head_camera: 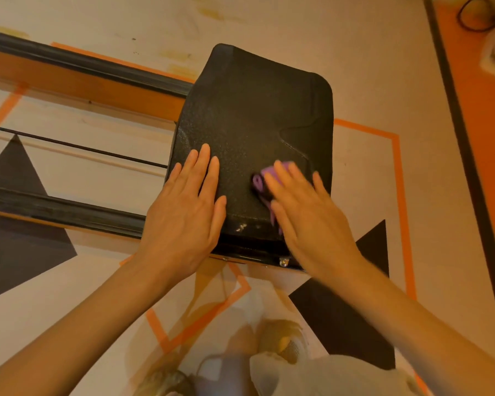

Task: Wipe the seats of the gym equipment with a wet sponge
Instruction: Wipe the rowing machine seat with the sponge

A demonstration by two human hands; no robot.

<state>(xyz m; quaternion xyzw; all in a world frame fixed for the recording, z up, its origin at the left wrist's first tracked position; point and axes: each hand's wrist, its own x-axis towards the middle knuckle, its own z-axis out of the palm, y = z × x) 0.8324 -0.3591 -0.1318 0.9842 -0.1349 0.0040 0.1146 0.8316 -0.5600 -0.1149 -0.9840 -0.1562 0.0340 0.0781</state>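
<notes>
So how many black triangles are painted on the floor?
3 that I can see: one far left above the lower rail, one below that rail, one right of the seat. Arms may hide more.

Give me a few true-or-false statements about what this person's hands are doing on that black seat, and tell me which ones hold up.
1. The right hand presses a purple sponge against the black seat. True.
2. The left hand is lifted clear of the seat. False: it lies flat on the seat's near left part, fingers straight.
3. The sponge sits at the far end of the seat. False: it is near the edge closest to the person, on the right side.
4. Both hands are bare. True.
5. The floor is plain grey. False: it is pale with orange lines and dark triangles.
</notes>
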